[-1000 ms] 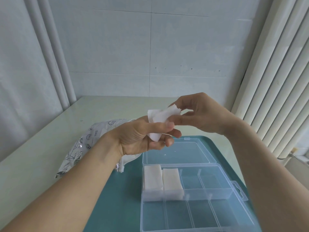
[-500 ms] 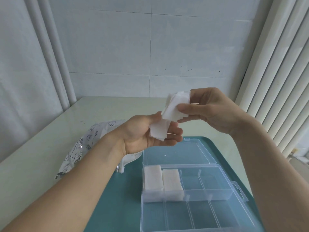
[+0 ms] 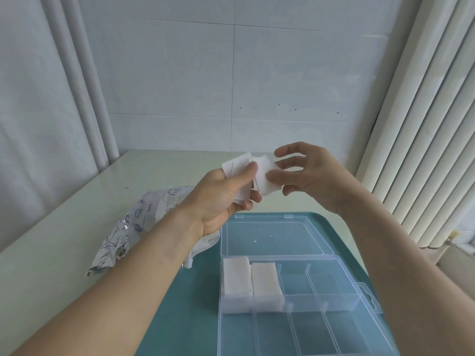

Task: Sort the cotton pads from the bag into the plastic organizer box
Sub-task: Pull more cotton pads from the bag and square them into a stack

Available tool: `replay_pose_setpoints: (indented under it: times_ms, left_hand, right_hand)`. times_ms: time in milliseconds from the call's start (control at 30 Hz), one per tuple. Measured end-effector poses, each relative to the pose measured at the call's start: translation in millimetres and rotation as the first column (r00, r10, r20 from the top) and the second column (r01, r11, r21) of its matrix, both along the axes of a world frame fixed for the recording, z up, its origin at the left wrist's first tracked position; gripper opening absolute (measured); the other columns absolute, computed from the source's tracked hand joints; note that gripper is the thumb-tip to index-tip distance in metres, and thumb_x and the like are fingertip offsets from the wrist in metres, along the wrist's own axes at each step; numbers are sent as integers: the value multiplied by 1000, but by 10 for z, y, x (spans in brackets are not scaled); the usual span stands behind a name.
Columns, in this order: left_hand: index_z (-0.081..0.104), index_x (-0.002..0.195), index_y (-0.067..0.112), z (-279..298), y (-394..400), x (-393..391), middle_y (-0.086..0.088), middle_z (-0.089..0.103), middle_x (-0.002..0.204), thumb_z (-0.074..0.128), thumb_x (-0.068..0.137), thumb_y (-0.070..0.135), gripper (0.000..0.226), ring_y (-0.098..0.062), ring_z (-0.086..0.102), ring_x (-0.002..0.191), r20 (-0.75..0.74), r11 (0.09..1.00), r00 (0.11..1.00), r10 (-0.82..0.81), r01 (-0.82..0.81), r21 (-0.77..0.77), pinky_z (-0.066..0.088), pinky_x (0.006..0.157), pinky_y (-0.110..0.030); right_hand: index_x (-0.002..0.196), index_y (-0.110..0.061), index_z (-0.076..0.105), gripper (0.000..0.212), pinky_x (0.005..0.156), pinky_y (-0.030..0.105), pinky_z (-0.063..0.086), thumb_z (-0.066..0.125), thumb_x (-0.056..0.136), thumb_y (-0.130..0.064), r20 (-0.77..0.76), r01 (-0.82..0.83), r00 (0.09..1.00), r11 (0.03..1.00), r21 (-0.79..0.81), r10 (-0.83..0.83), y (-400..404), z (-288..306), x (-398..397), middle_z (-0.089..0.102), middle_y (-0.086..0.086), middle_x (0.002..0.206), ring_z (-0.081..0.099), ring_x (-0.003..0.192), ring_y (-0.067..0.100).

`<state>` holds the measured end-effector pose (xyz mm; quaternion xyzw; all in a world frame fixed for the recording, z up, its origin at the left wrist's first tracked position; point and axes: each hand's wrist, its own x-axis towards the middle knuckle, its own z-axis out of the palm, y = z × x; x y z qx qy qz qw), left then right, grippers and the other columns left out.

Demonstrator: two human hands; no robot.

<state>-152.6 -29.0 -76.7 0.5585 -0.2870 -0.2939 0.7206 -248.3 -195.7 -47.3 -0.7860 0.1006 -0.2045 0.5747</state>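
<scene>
White cotton pads (image 3: pixel 250 176), a small loose bundle, are held in the air above the far edge of the teal tray (image 3: pixel 180 312), between both hands. The left hand (image 3: pixel 221 199) grips the bundle with the thumb pressing on top and the fingers curled under it. The right hand (image 3: pixel 305 173) pinches the right side of the bundle with the thumb, while its other fingers are spread and half straight.

The pads are not aligned; their corners stick out in different directions. In my judgement the step now is to square the bundle before it goes into the plastic organizer box (image 3: pixel 295 304). This box lies open on the tray, with its lid (image 3: pixel 272 237) folded back toward the far edge. The two compartments at the far left corner of the box already have stacks of pads (image 3: pixel 250 280); the next compartment to the right is free, and it is narrow.

To do it well, the left hand should hold lightly, so that the right fingers can push the edges flush. Cotton is soft and catches on itself, so short taps on the edges work better than sliding. Then lower the bundle straight between the dividers, because a tilted stack will probably fold at a corner.

The silver bag (image 3: pixel 133 227) lies on the table (image 3: pixel 64 214), just beside the left edge of the tray.
</scene>
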Motion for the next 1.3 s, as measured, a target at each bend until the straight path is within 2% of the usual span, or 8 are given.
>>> replay_pose_setpoints:
  times_ms: [233, 400, 567, 733, 933, 1100, 1200, 1300]
  left_hand:
    - [69, 108, 11, -35, 7, 63, -6, 65, 77, 72, 86, 19, 24, -17, 56, 59, 69, 990, 988, 142, -139, -38, 38, 49, -23]
    - [69, 106, 7, -37, 10, 64, -9, 71, 79, 77, 82, 18, 28, -20, 61, 58, 113, 981, 974, 194, -192, -36, 39, 46, -25]
    - [73, 102, 7, -75, 6, 103, -11, 75, 83, 82, 80, 23, 28, -27, 64, 64, 176, 958, 943, 281, -288, 14, 38, 51, -28]
    - [72, 97, 2, -53, 18, 85, -10, 70, 75, 78, 84, 22, 24, -21, 57, 61, 230, 968, 946, 227, -246, 56, 36, 47, -25]
    - [71, 96, 1, -59, 20, 71, -12, 68, 74, 74, 86, 17, 19, -20, 58, 57, 212, 966, 953, 215, -240, 99, 34, 45, -23]
    - [69, 100, 1, -68, -25, 70, -8, 66, 72, 75, 87, 20, 24, -19, 56, 51, 74, 959, 958, 275, -279, 50, 26, 38, -19]
    - [68, 91, 2, -48, -24, 65, -6, 63, 61, 72, 87, 6, 8, -15, 54, 48, -17, 954, 954, 298, -299, -9, 29, 38, -20]
    - [68, 97, 7, 5, 7, 55, -7, 69, 70, 69, 89, 5, 8, -16, 64, 57, -96, 971, 970, 222, -229, -64, 41, 43, -19]
  right_hand:
    - [94, -15, 76, 8, 70, 32, 61, 77, 87, -12, 61, 60, 997, 984, -168, -50, 122, 10, 17, 77, 1, 81, 68, 65, 15]
    - [92, -48, 68, 38, 66, 12, 51, 66, 92, -10, 76, 30, 997, 886, -463, 5, 227, 23, 29, 74, -21, 85, 66, 71, -2]
    - [109, -33, 73, 32, 71, 7, 45, 83, 79, -28, 42, -11, 998, 775, -632, 49, 345, 31, -50, 72, -18, 98, 61, 89, 0]
    - [106, -42, 72, 37, 77, 26, 49, 73, 74, -61, -7, -3, 1000, 710, -704, -3, 286, -40, 12, 65, -6, 96, 57, 86, 9]
    - [100, -26, 73, 16, 66, 39, 51, 67, 88, -33, -41, -2, 998, 707, -707, -37, 282, -74, 24, 67, 3, 80, 54, 69, 17]
    - [131, -33, 63, 49, 67, 22, 51, 69, 84, -22, -93, -45, 995, 715, -698, -28, 265, -69, 42, 66, -11, 94, 61, 68, 3]
    - [139, -29, 53, 65, 65, 27, 57, 82, 81, -26, -98, -64, 995, 885, -461, 22, 230, -76, 42, 66, -6, 107, 71, 70, 12]
    - [123, -11, 62, 45, 70, 35, 62, 81, 82, -11, 30, -33, 999, 991, -126, 37, 162, -84, 48, 73, 6, 90, 74, 69, 26]
